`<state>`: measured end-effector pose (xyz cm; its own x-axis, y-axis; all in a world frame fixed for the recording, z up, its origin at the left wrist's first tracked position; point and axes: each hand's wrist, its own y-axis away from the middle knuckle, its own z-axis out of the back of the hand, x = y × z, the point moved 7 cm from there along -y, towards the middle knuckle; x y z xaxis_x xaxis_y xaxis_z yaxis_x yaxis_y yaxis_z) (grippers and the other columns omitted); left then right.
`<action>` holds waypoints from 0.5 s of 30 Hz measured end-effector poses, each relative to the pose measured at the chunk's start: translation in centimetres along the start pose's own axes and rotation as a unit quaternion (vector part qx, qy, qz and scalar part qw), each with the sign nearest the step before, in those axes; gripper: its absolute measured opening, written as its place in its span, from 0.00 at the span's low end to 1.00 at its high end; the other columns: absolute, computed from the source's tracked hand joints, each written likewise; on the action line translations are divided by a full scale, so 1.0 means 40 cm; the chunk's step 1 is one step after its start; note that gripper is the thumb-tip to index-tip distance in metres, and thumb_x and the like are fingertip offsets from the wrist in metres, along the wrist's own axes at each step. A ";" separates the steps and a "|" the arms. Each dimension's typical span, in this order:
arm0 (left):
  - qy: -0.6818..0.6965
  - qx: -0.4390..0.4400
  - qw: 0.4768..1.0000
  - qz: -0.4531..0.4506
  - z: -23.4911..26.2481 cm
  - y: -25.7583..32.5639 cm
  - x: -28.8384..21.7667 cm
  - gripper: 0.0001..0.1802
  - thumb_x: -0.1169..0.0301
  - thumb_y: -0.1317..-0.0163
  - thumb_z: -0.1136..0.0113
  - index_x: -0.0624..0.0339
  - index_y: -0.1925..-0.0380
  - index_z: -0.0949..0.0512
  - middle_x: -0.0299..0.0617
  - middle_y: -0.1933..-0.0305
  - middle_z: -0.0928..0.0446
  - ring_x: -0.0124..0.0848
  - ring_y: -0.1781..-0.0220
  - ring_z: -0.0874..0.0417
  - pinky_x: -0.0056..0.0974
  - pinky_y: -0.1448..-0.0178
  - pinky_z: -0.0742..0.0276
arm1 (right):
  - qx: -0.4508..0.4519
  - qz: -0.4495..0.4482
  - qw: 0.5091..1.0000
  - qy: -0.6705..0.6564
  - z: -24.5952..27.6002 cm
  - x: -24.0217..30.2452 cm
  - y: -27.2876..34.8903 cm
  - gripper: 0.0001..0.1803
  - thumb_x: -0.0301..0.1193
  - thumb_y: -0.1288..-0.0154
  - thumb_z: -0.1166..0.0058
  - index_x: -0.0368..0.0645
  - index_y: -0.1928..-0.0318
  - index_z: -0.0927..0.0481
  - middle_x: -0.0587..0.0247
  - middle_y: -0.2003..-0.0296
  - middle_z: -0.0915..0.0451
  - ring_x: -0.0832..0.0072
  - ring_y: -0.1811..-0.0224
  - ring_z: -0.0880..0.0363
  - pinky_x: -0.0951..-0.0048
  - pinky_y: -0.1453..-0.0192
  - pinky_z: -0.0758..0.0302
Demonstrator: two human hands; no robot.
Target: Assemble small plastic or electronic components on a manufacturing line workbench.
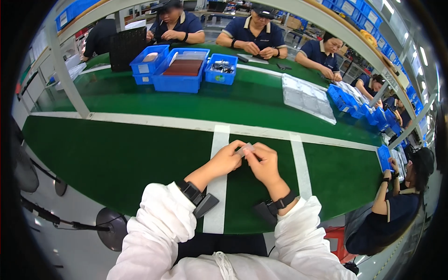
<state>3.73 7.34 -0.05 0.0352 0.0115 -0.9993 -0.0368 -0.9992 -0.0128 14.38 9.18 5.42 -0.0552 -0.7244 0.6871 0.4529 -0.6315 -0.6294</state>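
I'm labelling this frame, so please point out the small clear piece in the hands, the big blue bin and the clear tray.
small clear piece [244, 149], head view, its middle between the fingertips.
big blue bin [179, 83], head view, its front wall.
clear tray [305, 97], head view, its middle.

A long green surface [140, 154] fills the middle of the view, with white lines [219, 140] painted across it and along it. On the far side of the white lines stand three blue plastic bins [179, 77], close together, and to the right of them lies a clear plastic tray [305, 95]. Further right, a row of small blue boxes [359, 105] follows the edge of the surface. Behind the bins, people in dark blue shirts [254, 30] sit at the far edge. A grey metal frame [67, 74] rises over the surface and carries more blue bins [354, 9] above. Bright ceiling lamps [387, 5] shine at the upper right. The floor [70, 219] left of the surface is light grey.
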 end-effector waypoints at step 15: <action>0.016 0.039 0.998 0.044 -0.008 0.001 0.018 0.11 0.76 0.41 0.58 0.62 0.82 0.31 0.33 0.85 0.35 0.19 0.86 0.40 0.27 0.83 0.47 | 0.007 -0.026 0.999 -0.038 -0.002 0.002 0.004 0.04 0.21 0.46 0.45 0.35 0.76 0.22 0.63 0.83 0.30 0.79 0.82 0.34 0.78 0.78 0.39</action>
<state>4.08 7.31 -0.77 0.0610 -0.0793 -0.9950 -0.1198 -0.9902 0.0716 14.36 9.01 5.35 -0.0119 -0.6683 0.7438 0.4645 -0.6625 -0.5877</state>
